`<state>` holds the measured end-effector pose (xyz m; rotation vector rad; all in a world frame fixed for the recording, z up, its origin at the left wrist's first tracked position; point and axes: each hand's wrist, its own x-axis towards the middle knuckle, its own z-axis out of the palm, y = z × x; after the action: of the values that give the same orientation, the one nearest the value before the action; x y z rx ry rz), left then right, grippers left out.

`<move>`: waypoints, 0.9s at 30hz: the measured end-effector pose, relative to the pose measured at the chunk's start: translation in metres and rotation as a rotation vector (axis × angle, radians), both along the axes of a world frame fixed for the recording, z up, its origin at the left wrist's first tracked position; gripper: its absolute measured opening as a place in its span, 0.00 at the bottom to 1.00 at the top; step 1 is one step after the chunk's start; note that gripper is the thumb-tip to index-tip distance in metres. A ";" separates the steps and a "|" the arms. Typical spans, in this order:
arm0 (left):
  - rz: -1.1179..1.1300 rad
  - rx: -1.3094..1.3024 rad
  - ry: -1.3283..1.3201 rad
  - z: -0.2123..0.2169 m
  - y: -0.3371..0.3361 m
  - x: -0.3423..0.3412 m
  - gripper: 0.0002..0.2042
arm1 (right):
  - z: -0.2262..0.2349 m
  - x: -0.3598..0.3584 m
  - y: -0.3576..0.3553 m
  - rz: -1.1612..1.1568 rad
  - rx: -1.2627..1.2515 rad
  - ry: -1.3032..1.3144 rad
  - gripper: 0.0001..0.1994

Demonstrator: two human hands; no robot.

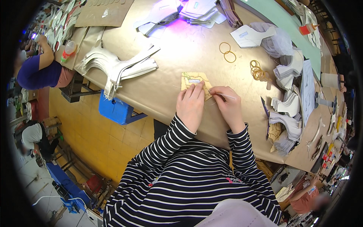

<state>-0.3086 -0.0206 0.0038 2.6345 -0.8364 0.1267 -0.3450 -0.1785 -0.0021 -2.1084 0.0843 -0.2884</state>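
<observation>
In front of me on the table lies a small yellow piece (186, 84) with a pale label and a dark line or thread across it. My left hand (191, 104) rests palm down over its lower part, fingers stretched flat against it. Close by on the right, my right hand (229, 108) pinches a thin, pale, pen-like stick (225, 95). The stick's near tip is at the yellow piece's right edge, partly hidden by my fingers. What kind of tool it is I cannot make out.
Rubber bands (256, 70) lie to the right on the brown table (170, 60). Stacked white cut pieces (113, 68) are at left, with more white stacks (289, 102) along the right. A blue stool (113, 109) stands below the table edge. Another person (38, 70) works at far left.
</observation>
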 end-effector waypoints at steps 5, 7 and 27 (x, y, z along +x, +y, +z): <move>0.000 -0.008 0.005 -0.002 0.000 -0.001 0.13 | -0.001 -0.001 0.001 0.008 -0.087 -0.052 0.07; 0.006 -0.020 0.004 -0.002 0.000 0.000 0.12 | 0.001 -0.001 0.001 -0.005 -0.060 -0.038 0.07; -0.071 0.035 0.036 0.001 0.001 -0.006 0.22 | -0.007 -0.021 -0.015 -0.239 0.475 0.022 0.03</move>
<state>-0.3142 -0.0195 0.0049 2.6281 -0.9267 0.0465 -0.3656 -0.1934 -0.0091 -1.6288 0.3817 -0.3491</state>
